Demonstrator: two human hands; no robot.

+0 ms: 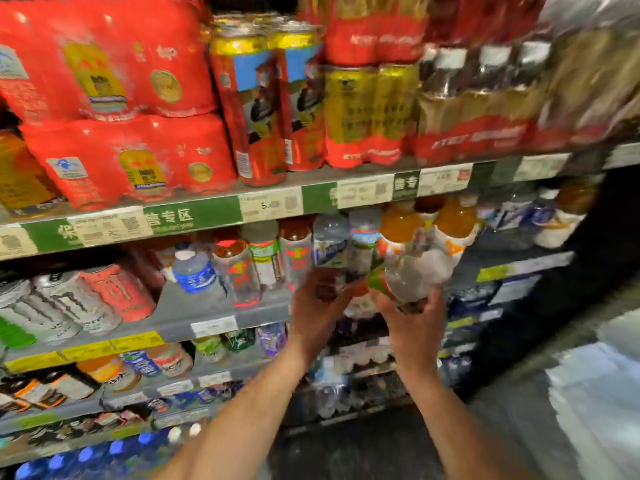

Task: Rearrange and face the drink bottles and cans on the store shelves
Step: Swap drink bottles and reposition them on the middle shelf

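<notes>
Two hands (320,303) (414,317) (blurred) — fingers round bottle (407,278)

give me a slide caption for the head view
Both hands, left hand and right hand, grip bottles at the second shelf.

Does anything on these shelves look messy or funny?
Yes. The small blue-label water bottle leans sideways with bare shelf in front, unlike the upright bottles beside it. The right hand holds a clear bottle tilted, off the shelf.
</notes>
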